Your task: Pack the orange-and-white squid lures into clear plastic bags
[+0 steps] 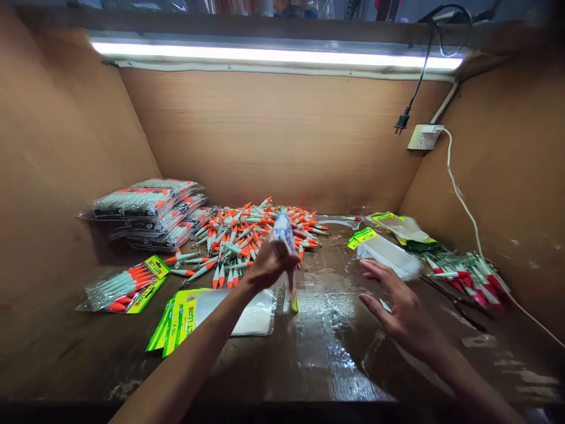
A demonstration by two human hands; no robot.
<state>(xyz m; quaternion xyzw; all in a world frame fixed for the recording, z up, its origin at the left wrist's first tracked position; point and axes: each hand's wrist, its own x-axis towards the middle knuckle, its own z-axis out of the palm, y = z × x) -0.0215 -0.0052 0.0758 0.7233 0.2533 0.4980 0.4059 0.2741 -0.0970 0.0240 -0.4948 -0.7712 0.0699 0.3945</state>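
My left hand (273, 262) is closed around a blurred blue-and-white printed object (283, 229), raised above the middle of the table. A thin strip with a yellow-green end (295, 303) shows just below that hand; whether they are joined I cannot tell. My right hand (399, 309) is open with fingers apart, holding nothing, above the right side of the table. Behind my left hand lies a heap of orange-and-pale-green fishing lures (238, 235). Clear bags with yellow-green headers (180, 321) are fanned out flat beneath my left forearm.
Packed lure bags (145, 212) are stacked at the back left, with a filled lure bag (132, 285) in front. Right: more header bags (388, 253), red-and-white lures (477, 280) and a white cord (461, 203). A black plug (402, 121) hangs overhead.
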